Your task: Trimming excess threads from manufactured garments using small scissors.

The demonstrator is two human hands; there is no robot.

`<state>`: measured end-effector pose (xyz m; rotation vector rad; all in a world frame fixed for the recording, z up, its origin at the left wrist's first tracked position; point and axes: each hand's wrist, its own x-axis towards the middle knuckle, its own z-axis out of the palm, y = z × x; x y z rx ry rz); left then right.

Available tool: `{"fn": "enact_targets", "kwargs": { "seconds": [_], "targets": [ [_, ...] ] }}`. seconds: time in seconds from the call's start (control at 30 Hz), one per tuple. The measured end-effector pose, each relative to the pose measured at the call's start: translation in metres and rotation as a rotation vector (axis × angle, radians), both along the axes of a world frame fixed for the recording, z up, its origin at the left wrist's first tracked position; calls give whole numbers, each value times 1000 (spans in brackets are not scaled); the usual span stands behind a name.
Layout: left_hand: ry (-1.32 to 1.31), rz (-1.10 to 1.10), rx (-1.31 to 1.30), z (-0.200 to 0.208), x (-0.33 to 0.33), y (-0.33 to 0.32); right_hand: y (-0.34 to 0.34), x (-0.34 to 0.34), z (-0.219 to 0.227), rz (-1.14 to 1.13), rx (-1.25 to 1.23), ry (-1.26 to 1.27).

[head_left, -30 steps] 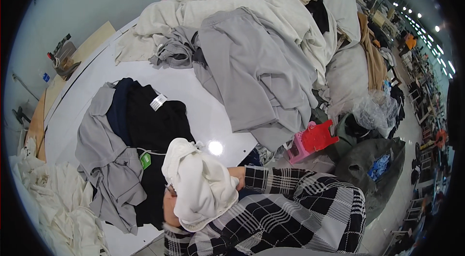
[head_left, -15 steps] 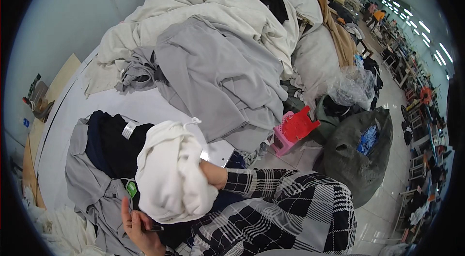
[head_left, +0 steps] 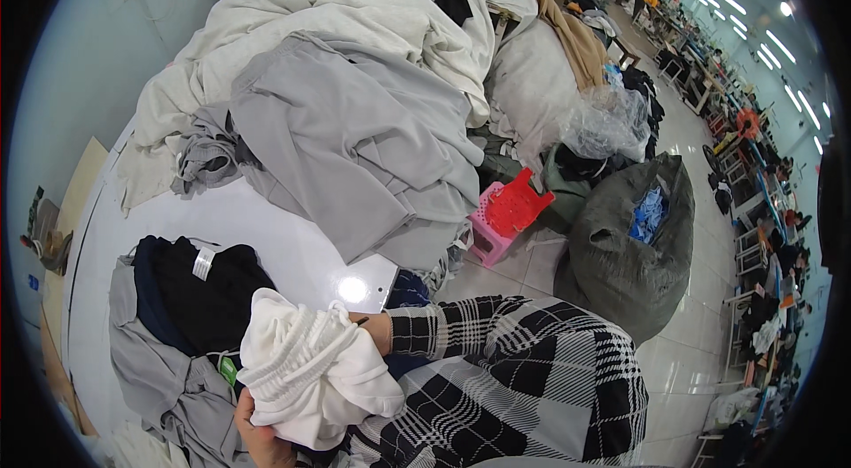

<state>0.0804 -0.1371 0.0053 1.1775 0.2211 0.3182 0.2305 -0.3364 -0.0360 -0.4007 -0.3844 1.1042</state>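
A bunched white drawstring garment [head_left: 315, 379] with a gathered elastic band and a cord is between my hands, above my lap. My left hand [head_left: 257, 434] has its fingers closed at the garment's lower left edge. My right hand [head_left: 377, 332] reaches into or behind its right side, holding it up; those fingers are hidden by the cloth. A small dark tip [head_left: 362, 322] shows beside the right hand; I cannot tell what it is. Left of the garment lie a black garment [head_left: 213, 291] with a white label and a grey garment [head_left: 155, 370]. A green tag [head_left: 228, 369] hangs there.
Grey trousers [head_left: 355, 140] lie over a large heap of white cloth [head_left: 292, 25] on the white table [head_left: 275, 229]. Right of the table stand a pink and red plastic stool [head_left: 510, 211] and a dark stuffed sack [head_left: 629, 246]. Workstations line the far right.
The white garment has moved down and turned, showing its gathered band and cord. My left hand, with a finger raised and a dark object before, now closes on its edge. The view has shifted.
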Motion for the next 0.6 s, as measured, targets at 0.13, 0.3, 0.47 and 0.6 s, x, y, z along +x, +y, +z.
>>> {"fn": "enact_targets", "kwargs": {
  "seconds": [0.13,0.3,0.47,0.6],
  "targets": [
    [284,53,-173,-3,1,13,5,-3,14,-12,-186,120],
    [190,23,401,3,8,-11,18,-4,28,-86,-104,6],
    [214,266,344,-29,0,-8,17,-3,6,-50,-175,-162],
    [256,194,234,6,11,-13,9,2,-3,96,-254,-130]
  ]
}}
